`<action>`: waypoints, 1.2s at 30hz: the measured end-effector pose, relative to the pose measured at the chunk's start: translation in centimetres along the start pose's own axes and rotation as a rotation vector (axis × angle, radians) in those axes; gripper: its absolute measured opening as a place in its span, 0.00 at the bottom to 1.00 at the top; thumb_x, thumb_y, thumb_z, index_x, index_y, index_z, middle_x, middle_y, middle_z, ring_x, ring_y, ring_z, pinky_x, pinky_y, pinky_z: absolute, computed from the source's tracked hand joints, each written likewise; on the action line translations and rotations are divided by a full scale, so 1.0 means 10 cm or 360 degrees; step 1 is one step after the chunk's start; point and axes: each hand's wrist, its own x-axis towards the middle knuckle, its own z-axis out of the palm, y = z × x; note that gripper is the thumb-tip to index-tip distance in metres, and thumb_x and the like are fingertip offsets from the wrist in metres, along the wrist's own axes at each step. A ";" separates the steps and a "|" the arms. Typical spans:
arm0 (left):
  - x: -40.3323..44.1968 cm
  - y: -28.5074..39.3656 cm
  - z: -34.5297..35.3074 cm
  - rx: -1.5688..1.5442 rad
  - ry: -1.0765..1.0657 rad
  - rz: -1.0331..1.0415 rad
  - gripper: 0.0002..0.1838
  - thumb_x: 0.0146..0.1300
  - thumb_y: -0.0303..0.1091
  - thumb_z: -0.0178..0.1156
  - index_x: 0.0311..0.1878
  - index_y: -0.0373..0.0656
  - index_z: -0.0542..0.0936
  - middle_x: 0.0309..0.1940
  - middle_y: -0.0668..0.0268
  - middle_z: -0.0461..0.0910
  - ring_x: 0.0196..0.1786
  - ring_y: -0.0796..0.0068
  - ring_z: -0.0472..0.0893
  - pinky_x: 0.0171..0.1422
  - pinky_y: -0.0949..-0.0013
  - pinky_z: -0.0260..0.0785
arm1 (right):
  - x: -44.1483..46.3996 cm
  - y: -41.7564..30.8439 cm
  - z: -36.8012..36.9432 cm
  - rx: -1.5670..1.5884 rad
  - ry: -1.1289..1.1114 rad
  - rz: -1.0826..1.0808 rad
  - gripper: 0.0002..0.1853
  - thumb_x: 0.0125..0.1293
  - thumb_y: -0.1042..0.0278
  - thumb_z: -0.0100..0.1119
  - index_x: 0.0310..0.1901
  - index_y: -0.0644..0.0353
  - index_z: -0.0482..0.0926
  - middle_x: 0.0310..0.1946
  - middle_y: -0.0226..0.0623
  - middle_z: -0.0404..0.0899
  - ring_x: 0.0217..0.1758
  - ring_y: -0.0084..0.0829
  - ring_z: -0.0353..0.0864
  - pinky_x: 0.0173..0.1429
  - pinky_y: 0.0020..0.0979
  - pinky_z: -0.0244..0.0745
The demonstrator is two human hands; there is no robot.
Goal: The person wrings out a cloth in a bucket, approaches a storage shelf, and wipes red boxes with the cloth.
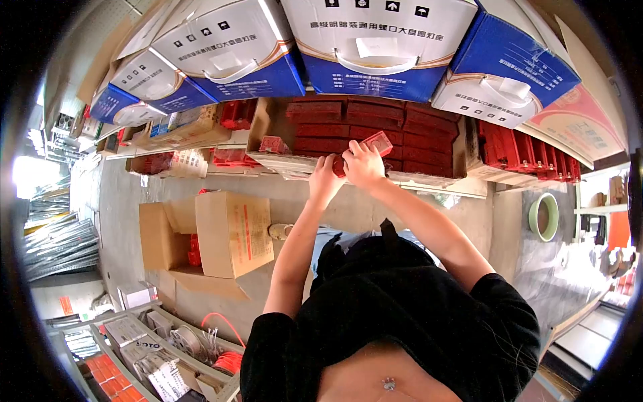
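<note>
1. Red box [379,143], its end see-through, is held over the front wall of the cardboard tray [288,163], slanting so that the see-through end points back and to the right.
2. Right hand [364,165]: closed around the box, fingers wrapped over it, the see-through end sticking out past them.
3. Left hand [325,179]: just beside the right one at the tray's front wall, fingers curled at the box's other end — whether they grip it or only touch it, I can't tell from here.
4. Red packs [315,130] lie in rows inside the tray, and a small red piece [273,144] sits at its front left corner.
5. Blue-and-white cartons [382,82] with handles stand in a row above the tray.
6. Red cases [529,151] fill another box just right of the tray.
7. An open carton [234,234] sits on the floor, in front of the tray and to its left — some red pieces [194,251] show inside.
8. A green tub [534,217] is well off to the tray's right.
</note>
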 end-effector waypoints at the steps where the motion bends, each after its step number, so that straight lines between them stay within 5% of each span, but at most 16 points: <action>1: 0.01 -0.04 0.07 0.0046 0.0108 0.0056 0.26 0.42 0.44 0.69 0.46 0.47 0.75 0.38 0.62 0.75 0.35 0.55 0.79 0.35 0.57 0.75 | 0.01 0.01 0.00 -0.0019 -0.0121 0.0010 0.08 0.49 0.66 0.60 0.31 0.55 0.78 0.38 0.34 0.70 0.44 0.35 0.74 0.46 0.41 0.69; 6: 0.11 -0.03 0.17 0.0136 -0.0047 0.0040 0.29 0.42 0.46 0.69 0.49 0.51 0.73 0.39 0.63 0.73 0.33 0.54 0.79 0.32 0.55 0.74 | -0.17 0.17 -0.09 0.0091 -0.0371 0.0138 0.09 0.51 0.65 0.58 0.34 0.57 0.81 0.44 0.36 0.71 0.48 0.35 0.74 0.52 0.40 0.69; 13: 0.07 -0.07 0.10 0.0149 -0.0097 0.0101 0.32 0.39 0.45 0.72 0.50 0.49 0.73 0.38 0.64 0.72 0.35 0.57 0.79 0.33 0.58 0.74 | -0.45 0.33 -0.29 0.0377 -0.0197 0.0275 0.08 0.45 0.67 0.64 0.31 0.51 0.84 0.34 0.30 0.73 0.37 0.34 0.76 0.44 0.36 0.72; 20: 0.02 -0.02 0.17 0.0264 0.0021 0.0108 0.30 0.40 0.47 0.71 0.48 0.47 0.75 0.37 0.61 0.75 0.32 0.57 0.80 0.31 0.59 0.75 | -0.12 0.26 -0.09 0.0352 0.0141 0.0133 0.08 0.47 0.66 0.63 0.32 0.52 0.84 0.33 0.31 0.70 0.39 0.32 0.74 0.43 0.38 0.70; 29: 0.07 -0.01 0.16 0.0272 -0.0130 0.0052 0.32 0.40 0.48 0.70 0.51 0.50 0.73 0.39 0.62 0.74 0.33 0.56 0.80 0.30 0.57 0.74 | -0.34 0.26 -0.04 0.0285 0.0039 0.0012 0.06 0.44 0.65 0.63 0.27 0.51 0.83 0.39 0.33 0.72 0.46 0.32 0.75 0.46 0.38 0.70; 33: 0.07 -0.01 0.14 0.0283 -0.0074 0.0068 0.33 0.41 0.49 0.70 0.52 0.51 0.73 0.39 0.62 0.73 0.31 0.57 0.80 0.28 0.58 0.73 | -0.42 0.27 -0.21 0.0285 -0.0008 -0.0055 0.07 0.42 0.68 0.64 0.28 0.49 0.83 0.33 0.29 0.72 0.39 0.30 0.76 0.41 0.34 0.71; 36: 0.06 0.02 0.10 0.0269 -0.0153 0.0020 0.32 0.41 0.45 0.70 0.53 0.48 0.74 0.39 0.60 0.74 0.36 0.55 0.80 0.34 0.55 0.74 | -0.47 0.28 -0.22 0.0496 -0.0225 0.0225 0.08 0.46 0.62 0.64 0.31 0.49 0.85 0.37 0.31 0.72 0.46 0.32 0.75 0.47 0.36 0.70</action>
